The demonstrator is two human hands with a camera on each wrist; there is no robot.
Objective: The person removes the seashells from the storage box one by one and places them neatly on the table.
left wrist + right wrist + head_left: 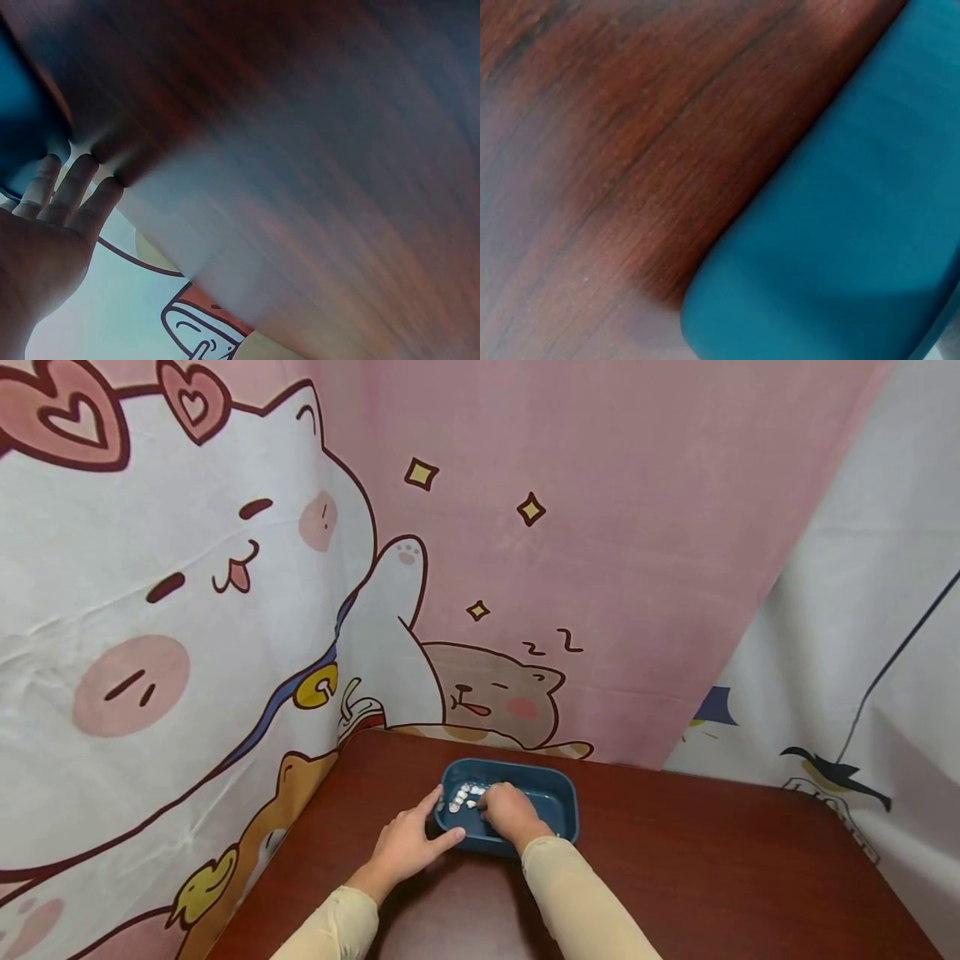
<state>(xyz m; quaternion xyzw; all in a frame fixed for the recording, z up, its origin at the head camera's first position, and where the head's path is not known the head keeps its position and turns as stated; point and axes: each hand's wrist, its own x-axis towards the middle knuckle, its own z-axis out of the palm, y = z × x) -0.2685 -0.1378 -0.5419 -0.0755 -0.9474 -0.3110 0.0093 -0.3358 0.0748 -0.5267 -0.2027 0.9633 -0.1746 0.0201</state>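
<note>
A blue rectangular plastic bin (557,797) sits on the table, with several small white pieces (459,798) in its left part, lying in a bent row. My right hand (512,812) reaches down inside it, fingers curled and tips pinching at a small white piece (471,804); the hand partly hides this contact. At the bin's left front corner, my left hand (408,842) rests with thumb and fingers spread, touching the outside. The left wrist view shows the left hand's fingers (73,187) extended beside the bin (22,105). Only the bin's outer wall (840,225) shows in the right wrist view.
The dark red-brown wooden table (697,860) extends to both sides and in front of the bin. Behind and to the left hangs a pink and white cloth (637,568) printed with cartoon animals, meeting the table's back edge.
</note>
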